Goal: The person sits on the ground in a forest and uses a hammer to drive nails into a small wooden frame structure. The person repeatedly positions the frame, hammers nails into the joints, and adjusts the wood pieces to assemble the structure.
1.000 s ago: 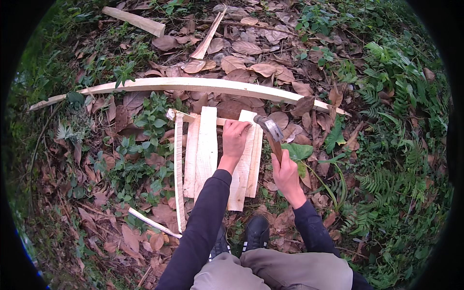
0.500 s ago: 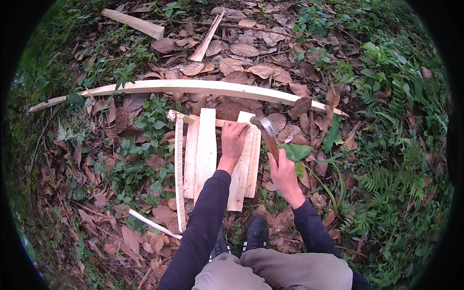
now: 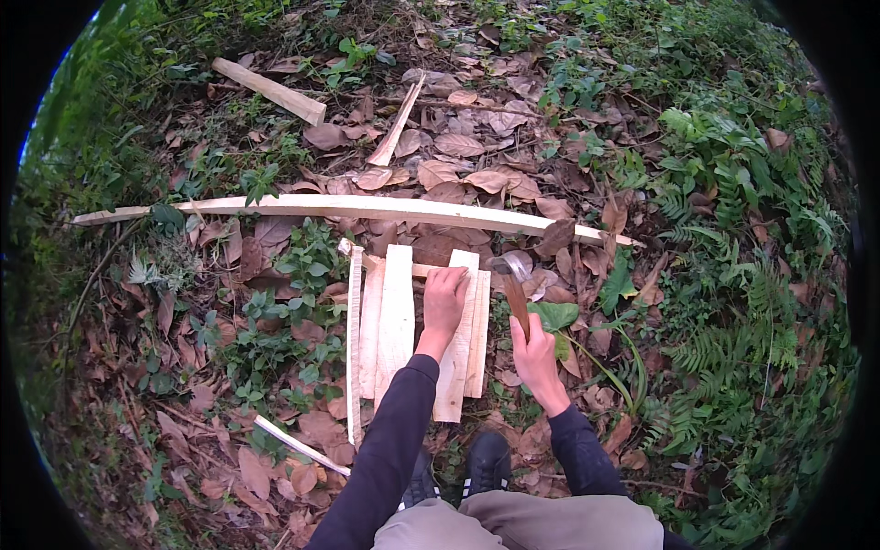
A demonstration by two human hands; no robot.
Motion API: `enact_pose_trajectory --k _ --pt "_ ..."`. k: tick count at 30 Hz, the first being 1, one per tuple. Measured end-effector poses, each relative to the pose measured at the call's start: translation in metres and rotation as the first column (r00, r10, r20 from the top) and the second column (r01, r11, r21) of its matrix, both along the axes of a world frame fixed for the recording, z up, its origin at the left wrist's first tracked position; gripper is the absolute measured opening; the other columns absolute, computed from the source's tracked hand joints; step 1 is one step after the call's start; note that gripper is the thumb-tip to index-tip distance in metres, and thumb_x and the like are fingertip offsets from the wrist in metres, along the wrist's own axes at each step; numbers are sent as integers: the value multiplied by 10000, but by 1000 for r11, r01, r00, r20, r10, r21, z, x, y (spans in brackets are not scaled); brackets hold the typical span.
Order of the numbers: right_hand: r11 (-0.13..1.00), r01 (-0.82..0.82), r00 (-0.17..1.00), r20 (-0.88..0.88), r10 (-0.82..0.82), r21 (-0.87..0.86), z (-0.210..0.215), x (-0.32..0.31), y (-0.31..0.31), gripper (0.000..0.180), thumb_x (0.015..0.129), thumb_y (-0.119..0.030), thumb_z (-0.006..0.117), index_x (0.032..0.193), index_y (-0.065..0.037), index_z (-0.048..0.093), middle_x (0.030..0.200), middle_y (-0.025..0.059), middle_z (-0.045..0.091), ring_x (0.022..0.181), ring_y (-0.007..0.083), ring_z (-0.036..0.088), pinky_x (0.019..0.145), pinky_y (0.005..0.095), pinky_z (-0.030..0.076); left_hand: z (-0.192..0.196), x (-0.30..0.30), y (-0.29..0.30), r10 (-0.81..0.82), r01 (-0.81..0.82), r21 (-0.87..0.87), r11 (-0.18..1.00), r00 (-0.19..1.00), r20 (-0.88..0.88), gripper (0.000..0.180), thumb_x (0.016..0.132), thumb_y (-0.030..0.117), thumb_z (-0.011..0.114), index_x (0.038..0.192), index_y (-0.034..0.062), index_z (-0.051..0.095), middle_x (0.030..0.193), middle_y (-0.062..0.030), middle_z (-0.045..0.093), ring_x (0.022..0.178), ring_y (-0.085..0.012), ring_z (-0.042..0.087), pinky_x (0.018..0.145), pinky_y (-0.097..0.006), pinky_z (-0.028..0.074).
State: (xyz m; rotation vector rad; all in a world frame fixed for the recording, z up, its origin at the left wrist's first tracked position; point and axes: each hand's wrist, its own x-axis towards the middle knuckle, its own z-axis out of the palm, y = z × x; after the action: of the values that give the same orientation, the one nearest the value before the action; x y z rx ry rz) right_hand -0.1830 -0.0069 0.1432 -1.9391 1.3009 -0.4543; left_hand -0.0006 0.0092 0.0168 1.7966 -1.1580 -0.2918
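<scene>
My right hand (image 3: 537,361) is wrapped round the wooden handle of a claw hammer (image 3: 517,302), whose metal head is slightly blurred beside the boards. My left hand (image 3: 444,307) is closed in a pinch at the upper end of a pale wooden board (image 3: 451,390); anything small between its fingertips is too hard to make out. That board lies over a thin crosspiece (image 3: 420,270) running beneath the upper ends. Left of the hand, another pale board (image 3: 395,316) lies on the same crosspiece. A narrow upright-lying strip (image 3: 354,357) borders the boards on the left.
A long, pale wooden strip (image 3: 367,207) lies across the leaves beyond the boards. Farther off are a squared wood piece (image 3: 270,90) and a splintered offcut (image 3: 399,124). A thin stick (image 3: 301,445) lies near left. Ferns (image 3: 733,344) grow at the right; my shoes (image 3: 487,460) stand close by.
The whole view has tilted, so the boards sit lower in the picture. The hammer head has moved slightly away from my left hand, which keeps its place on the board.
</scene>
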Motion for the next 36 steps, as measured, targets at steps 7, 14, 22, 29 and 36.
enact_pose_trajectory --k 7,14,22,29,36 --pt "1000 23 999 32 -23 0 -7 -6 8 245 1031 -225 589 1004 13 537 661 237 589 621 420 643 546 460 455 5 -43 50 -167 72 287 955 931 325 574 1007 258 568 1467 -53 422 1533 -245 417 1471 -391 348 1196 -502 315" --pt "1000 -19 1000 12 19 -5 -12 -11 6 244 1030 -227 587 1020 11 535 690 256 607 662 447 650 566 475 467 19 -64 54 -212 37 461 887 917 336 785 994 468 538 1540 -54 322 1635 -237 260 1554 -355 176 1242 -546 167" --pt "995 -95 994 -49 96 18 6 -15 -13 240 1020 -222 597 1017 10 534 684 248 611 652 440 650 560 482 460 41 -61 58 -409 158 646 747 875 258 1153 822 691 636 1595 -36 184 1686 -222 90 1576 -362 7 1250 -568 74" --pt "995 -104 994 -36 104 7 -1 -3 -16 243 964 -196 663 975 39 601 658 226 610 630 400 658 579 461 470 51 -57 59 -488 189 730 656 845 220 1305 701 699 743 1600 -38 150 1682 -233 78 1570 -391 1 1242 -595 74" --pt "999 -8 1000 -4 8 41 4 -6 -5 238 974 -205 663 945 27 617 623 180 590 534 273 600 545 406 457 49 -81 78 -194 112 445 888 971 142 545 888 398 701 1250 7 584 1278 -178 568 1222 -324 526 973 -459 426"
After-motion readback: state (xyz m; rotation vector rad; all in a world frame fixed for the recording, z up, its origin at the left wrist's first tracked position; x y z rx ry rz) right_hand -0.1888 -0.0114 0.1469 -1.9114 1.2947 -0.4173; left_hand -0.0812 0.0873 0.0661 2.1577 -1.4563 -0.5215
